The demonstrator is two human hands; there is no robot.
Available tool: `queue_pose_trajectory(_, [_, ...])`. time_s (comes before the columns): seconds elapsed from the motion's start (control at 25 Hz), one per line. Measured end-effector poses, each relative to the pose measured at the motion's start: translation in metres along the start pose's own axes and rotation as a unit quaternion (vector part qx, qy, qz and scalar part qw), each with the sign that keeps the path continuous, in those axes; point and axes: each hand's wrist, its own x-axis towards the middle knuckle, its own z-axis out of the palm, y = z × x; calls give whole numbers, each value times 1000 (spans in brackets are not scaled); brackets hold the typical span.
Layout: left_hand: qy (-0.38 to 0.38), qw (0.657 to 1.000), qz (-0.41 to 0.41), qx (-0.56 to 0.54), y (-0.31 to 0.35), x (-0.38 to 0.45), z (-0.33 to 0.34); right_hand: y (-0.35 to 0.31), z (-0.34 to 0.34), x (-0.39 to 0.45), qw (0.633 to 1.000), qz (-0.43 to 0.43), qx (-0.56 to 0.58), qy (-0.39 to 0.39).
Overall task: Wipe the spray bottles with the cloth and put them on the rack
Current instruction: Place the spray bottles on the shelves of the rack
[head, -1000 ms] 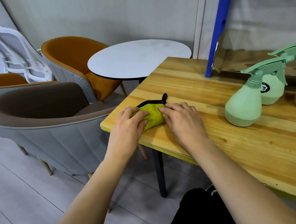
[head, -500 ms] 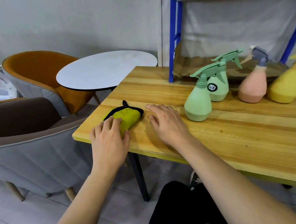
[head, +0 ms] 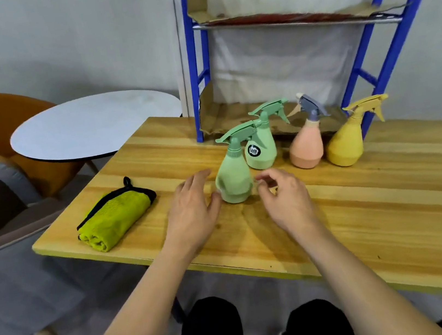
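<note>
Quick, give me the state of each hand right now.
Left hand: open, fingers straight beside the front green spray bottle, holding nothing.
Right hand: open, fingers loosely curled beside it, holding nothing.

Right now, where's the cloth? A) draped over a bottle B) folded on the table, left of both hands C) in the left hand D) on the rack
B: the cloth lies folded on the table near its left edge, with the left hand and right hand off it, flanking the nearest green bottle.
</note>
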Motion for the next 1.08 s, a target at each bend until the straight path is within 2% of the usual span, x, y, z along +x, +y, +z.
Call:
queue_pose_trajectory(0.16, [-72,979,-56,-182,22,38,11,29,0,46,997,62,30,36])
queue_pose_trajectory(0.28, [-102,967,-69,-223,25,58,24,36,8,77,996,87,29,22])
queue_pose_trajectory(0.4, [-76,975,-78,-194,20,68,36,37,20,104,992,119,28,25])
queue_pose_trajectory(0.52, [18,989,-102,-107,19,67,46,32,35,124,988,151,40,21])
queue_pose_trajectory(0.6, [54,985,-127,-100,20,64,45,27,45,130,985,171,22,31])
queue_pose_trajectory(0.72, [-3,981,-125,-149,12,59,40,28,56,132,980,185,5,74])
queue_pose_trajectory(0.84, [-65,984,-81,-142,0,55,39,34,54,126,981,159,85,74])
queue_pose_trajectory(1.08, [-22,985,-86,-150,3,64,40,33,20,105,985,116,118,45])
